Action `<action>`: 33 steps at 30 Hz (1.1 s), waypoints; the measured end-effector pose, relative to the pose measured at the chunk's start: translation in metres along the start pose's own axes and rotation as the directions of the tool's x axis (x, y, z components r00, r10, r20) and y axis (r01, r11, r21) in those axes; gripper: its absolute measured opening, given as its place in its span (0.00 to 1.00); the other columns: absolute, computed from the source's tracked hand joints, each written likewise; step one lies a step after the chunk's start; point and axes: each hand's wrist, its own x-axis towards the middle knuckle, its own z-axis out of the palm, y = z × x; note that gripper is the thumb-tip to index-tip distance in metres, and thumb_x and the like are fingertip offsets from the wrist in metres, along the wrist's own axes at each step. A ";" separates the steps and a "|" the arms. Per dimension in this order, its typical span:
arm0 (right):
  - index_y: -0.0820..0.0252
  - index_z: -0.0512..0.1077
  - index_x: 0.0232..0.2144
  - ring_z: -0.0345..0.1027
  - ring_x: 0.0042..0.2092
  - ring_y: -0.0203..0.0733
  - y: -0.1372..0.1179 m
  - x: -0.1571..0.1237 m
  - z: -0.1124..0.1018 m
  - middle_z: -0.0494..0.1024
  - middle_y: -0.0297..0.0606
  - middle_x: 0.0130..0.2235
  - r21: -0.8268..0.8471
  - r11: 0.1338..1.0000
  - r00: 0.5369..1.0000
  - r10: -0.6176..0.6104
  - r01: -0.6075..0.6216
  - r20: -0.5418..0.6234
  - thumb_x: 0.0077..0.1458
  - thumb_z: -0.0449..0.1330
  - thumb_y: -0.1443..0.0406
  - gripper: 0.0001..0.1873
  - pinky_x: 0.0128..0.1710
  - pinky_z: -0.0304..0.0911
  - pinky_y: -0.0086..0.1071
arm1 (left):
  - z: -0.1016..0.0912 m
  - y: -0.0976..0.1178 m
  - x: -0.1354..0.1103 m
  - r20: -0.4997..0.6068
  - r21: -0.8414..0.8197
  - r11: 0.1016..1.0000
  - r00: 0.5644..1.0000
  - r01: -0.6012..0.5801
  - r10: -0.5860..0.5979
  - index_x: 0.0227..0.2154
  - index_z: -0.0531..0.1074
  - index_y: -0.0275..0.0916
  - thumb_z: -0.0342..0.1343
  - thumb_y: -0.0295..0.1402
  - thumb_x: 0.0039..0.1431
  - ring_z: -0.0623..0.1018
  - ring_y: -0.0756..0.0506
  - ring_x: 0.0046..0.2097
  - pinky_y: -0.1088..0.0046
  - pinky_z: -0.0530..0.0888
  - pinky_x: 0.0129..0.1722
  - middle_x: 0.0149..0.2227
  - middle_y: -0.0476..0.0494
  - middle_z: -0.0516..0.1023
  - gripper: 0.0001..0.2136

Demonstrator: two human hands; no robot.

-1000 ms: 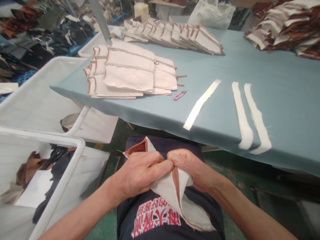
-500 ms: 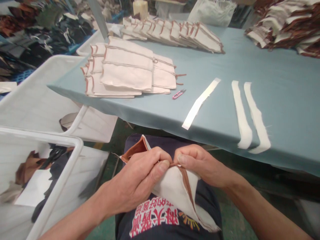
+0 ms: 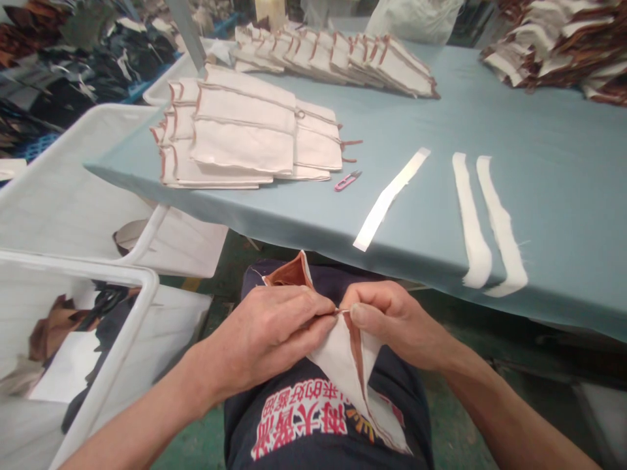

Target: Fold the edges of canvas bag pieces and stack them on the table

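Over my lap, a cream-and-brown sewn fabric piece [image 3: 337, 349] is pinched between my two hands. My left hand [image 3: 277, 329] grips its edge from the left, thumb and fingers pressed together. Close beside it, my right hand [image 3: 392, 320] pinches the same edge with the thumb on top. A brown strip runs down the piece below the fingertips, and its lower end hangs over a dark apron [image 3: 298, 424] with red lettering. Beyond my left hand, a corner of the piece stands up and shows its brown inner side. The fingertips hide the exact spot being gripped.
On the blue-green table [image 3: 416, 209] lie a stack of cream fabric pieces [image 3: 245, 143], pink thread snips [image 3: 347, 181] and white strips [image 3: 392, 199]. A row of similar pieces [image 3: 337, 59] and a brown-and-cream pile [image 3: 563, 46] sit farther back. White bins [image 3: 151, 281] stand at left.
Both hands keep their pinch on the fabric piece. Its brown-lined corner has swung right and up, while its hanging lower end has shifted left.
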 end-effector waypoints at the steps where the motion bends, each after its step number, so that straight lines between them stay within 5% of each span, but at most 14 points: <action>1: 0.62 0.68 0.25 0.52 0.26 0.31 -0.002 -0.001 0.000 0.63 0.29 0.24 -0.020 1.000 1.000 0.011 -0.011 0.007 0.58 0.62 0.42 0.29 0.24 0.48 0.26 | 0.001 0.000 0.001 -0.004 -0.003 1.000 1.000 -0.005 0.005 0.41 0.75 0.36 0.55 0.26 0.69 0.81 0.49 0.34 0.75 0.74 0.34 0.34 0.45 0.83 0.04; 5: 0.62 0.69 0.25 0.54 0.27 0.33 -0.008 -0.004 0.002 0.66 0.30 0.24 -0.139 0.988 0.998 0.062 -0.065 -0.023 0.58 0.63 0.53 0.19 0.26 0.52 0.27 | 0.002 0.002 0.003 0.017 -0.003 1.000 1.000 -0.020 0.020 0.37 0.76 0.33 0.55 0.24 0.67 0.81 0.48 0.31 0.74 0.74 0.33 0.30 0.44 0.83 0.05; 12: 0.61 0.68 0.24 0.53 0.25 0.31 -0.008 -0.007 0.007 0.65 0.27 0.22 -0.297 0.955 0.999 -0.018 0.004 -0.045 0.57 0.58 0.66 0.09 0.24 0.50 0.26 | -0.001 0.006 0.006 0.113 -0.009 0.997 0.991 0.079 -0.078 0.29 0.75 0.35 0.54 0.22 0.64 0.74 0.51 0.26 0.75 0.68 0.28 0.25 0.49 0.77 0.09; 17: 0.60 0.67 0.24 0.50 0.24 0.30 -0.007 -0.007 0.009 0.62 0.26 0.21 -0.324 0.946 0.998 -0.035 0.018 -0.047 0.56 0.58 0.67 0.09 0.22 0.48 0.26 | 0.002 0.007 0.006 0.106 -0.017 0.992 0.987 0.123 -0.121 0.23 0.72 0.36 0.53 0.20 0.59 0.73 0.52 0.24 0.76 0.65 0.26 0.22 0.51 0.75 0.11; 23: 0.59 0.68 0.24 0.52 0.23 0.31 -0.006 -0.001 0.012 0.64 0.27 0.21 -0.399 0.917 0.997 -0.049 0.020 -0.064 0.56 0.59 0.65 0.09 0.22 0.47 0.26 | 0.008 0.006 -0.001 -0.040 0.085 0.988 0.992 0.126 -0.123 0.24 0.74 0.35 0.53 0.21 0.56 0.73 0.52 0.24 0.76 0.64 0.25 0.22 0.50 0.76 0.09; 28: 0.59 0.70 0.25 0.54 0.23 0.31 -0.001 0.004 0.014 0.66 0.28 0.21 -0.579 0.813 0.982 -0.155 0.065 -0.108 0.54 0.60 0.65 0.07 0.24 0.48 0.27 | 0.009 -0.001 -0.007 -0.117 -0.131 0.967 0.965 0.220 -0.235 0.23 0.73 0.35 0.52 0.21 0.52 0.70 0.55 0.21 0.81 0.64 0.23 0.20 0.53 0.74 0.08; 33: 0.60 0.69 0.24 0.57 0.25 0.32 0.003 0.005 0.011 0.68 0.29 0.23 -0.391 0.920 0.997 -0.007 -0.022 -0.074 0.56 0.58 0.64 0.09 0.24 0.50 0.26 | 0.006 -0.004 -0.013 -0.062 -0.240 0.926 0.948 0.290 -0.313 0.32 0.75 0.36 0.57 0.24 0.55 0.76 0.53 0.27 0.81 0.71 0.29 0.27 0.52 0.79 0.03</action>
